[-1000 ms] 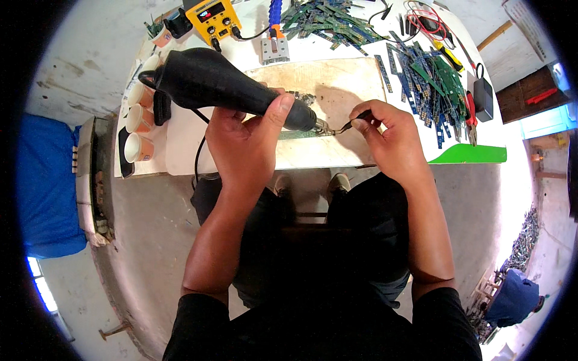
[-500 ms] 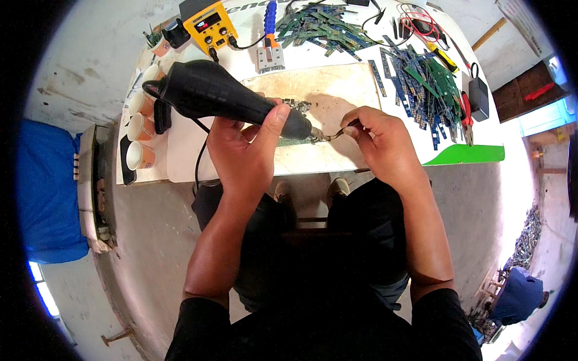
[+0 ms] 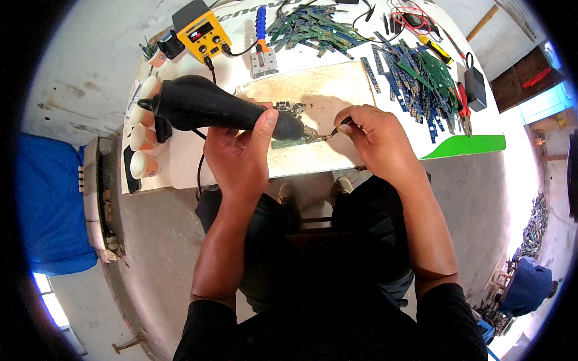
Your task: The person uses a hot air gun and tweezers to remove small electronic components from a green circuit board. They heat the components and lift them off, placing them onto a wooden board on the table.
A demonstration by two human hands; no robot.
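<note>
My left hand (image 3: 241, 150) is wrapped round a black hot-air gun (image 3: 205, 105), thumb on top. Its metal nozzle points right and down over a green circuit board strip (image 3: 288, 144) lying on a worn wooden board (image 3: 343, 90). The gun's body hides part of the strip. My right hand (image 3: 376, 138) pinches dark tweezers (image 3: 338, 129), whose tips meet the area by the nozzle and the strip's right end. Whether the tips grip anything is too small to tell. Small loose parts (image 3: 294, 108) lie on the wooden board behind the gun.
At the far left stands a yellow control station (image 3: 200, 36), near a blue and orange tool on a metal base (image 3: 263, 63). Paper cups (image 3: 143, 164) line the left edge. Circuit strips are heaped at the back (image 3: 319, 27) and right (image 3: 421, 81), near red-handled pliers (image 3: 464, 108).
The view has shifted a little. The gun's rear end sits lower and its nozzle slightly more to the left. My right hand has moved slightly left with the tweezers.
</note>
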